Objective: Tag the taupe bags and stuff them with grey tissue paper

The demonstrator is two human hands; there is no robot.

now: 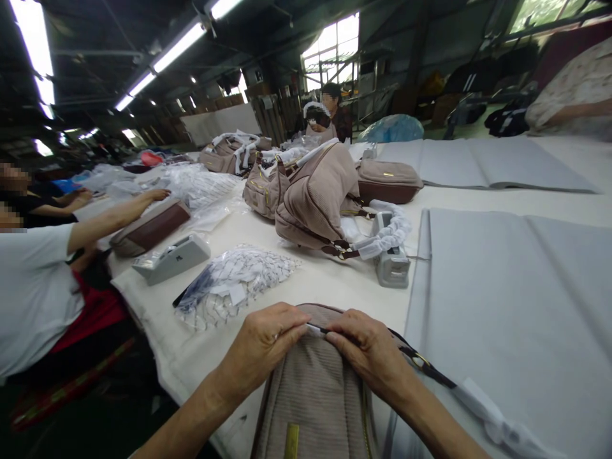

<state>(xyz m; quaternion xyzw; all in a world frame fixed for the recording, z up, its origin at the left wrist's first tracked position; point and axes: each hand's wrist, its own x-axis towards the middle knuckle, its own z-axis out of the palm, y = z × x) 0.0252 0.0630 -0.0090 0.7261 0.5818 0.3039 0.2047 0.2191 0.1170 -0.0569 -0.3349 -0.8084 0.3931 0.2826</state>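
A beige corduroy bag (310,376) with a gold plate (292,440) on its front stands close in front of me at the table's near edge. My left hand (270,341) pinches a thin dark strip with a bit of white at the top of the bag. Just to the right, my right hand (366,350) pinches the same strip between thumb and fingers. What the strip is I cannot make out. From the bag's right side runs a dark strap (428,364), wrapped farther along in white material (497,417).
Grey tape dispensers (393,264) (176,258) and a plastic bag of tags (239,277) lie beyond my hands. More beige bags (315,197) are piled behind. Large grey sheets (507,306) cover the right side. A co-worker's arm (109,220) reaches in from the left.
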